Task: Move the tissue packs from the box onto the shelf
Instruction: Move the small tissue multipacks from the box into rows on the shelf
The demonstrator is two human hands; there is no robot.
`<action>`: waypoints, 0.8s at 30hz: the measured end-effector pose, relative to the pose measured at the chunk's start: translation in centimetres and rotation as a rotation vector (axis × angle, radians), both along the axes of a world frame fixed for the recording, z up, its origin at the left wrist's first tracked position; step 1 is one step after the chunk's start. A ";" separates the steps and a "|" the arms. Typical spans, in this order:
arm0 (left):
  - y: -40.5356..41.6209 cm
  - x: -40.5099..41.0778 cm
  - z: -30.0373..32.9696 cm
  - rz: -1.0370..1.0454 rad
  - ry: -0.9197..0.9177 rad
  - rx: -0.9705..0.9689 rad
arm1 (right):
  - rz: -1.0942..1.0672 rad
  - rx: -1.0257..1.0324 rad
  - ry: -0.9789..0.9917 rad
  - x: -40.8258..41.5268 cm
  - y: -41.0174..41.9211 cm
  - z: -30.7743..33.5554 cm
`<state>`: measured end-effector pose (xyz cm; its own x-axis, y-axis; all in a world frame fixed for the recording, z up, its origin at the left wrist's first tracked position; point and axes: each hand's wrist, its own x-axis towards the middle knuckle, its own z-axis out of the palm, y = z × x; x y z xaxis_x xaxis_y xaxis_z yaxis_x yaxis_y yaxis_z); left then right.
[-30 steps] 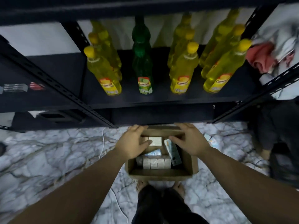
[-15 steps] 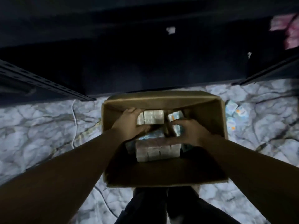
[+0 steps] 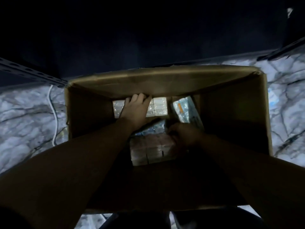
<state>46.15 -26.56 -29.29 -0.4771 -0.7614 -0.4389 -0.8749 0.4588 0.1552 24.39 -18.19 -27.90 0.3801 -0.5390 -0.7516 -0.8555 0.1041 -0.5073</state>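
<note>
Reaching into the cardboard box (image 3: 234,129), the left hand (image 3: 135,111) lies flat, fingers together, on the far tissue pack (image 3: 158,107), while the right hand (image 3: 184,134) curls against the near tissue pack (image 3: 148,151), its grip too dark to judge

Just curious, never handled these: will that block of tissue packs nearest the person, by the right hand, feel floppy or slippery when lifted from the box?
Probably fairly firm: the near tissue block looks like several small packs bundled tightly. Its wrap glints, so it may be a little slippery under the right hand. Likely light for its size, being tissue.
</note>
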 end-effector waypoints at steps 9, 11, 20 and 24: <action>-0.1 -0.1 0.0 0.103 0.080 0.112 | 0.003 0.059 0.022 0.1 0.0 -0.1; -0.1 -0.1 1.1 0.162 0.140 0.147 | 0.001 0.059 0.037 0.2 -0.1 0.8; 2.0 -0.1 13.0 0.259 0.376 0.151 | 0.070 -0.144 0.136 -1.4 1.2 14.2; 2.6 0.0 22.0 0.259 0.446 0.129 | 0.094 -0.164 0.144 -2.5 2.0 23.7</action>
<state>46.12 -23.93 -7.31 -0.4423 -0.8323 -0.3341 -0.7930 0.1890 0.5791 21.89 -16.17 -4.16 0.3295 -0.6259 -0.7069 -0.9224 -0.0535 -0.3826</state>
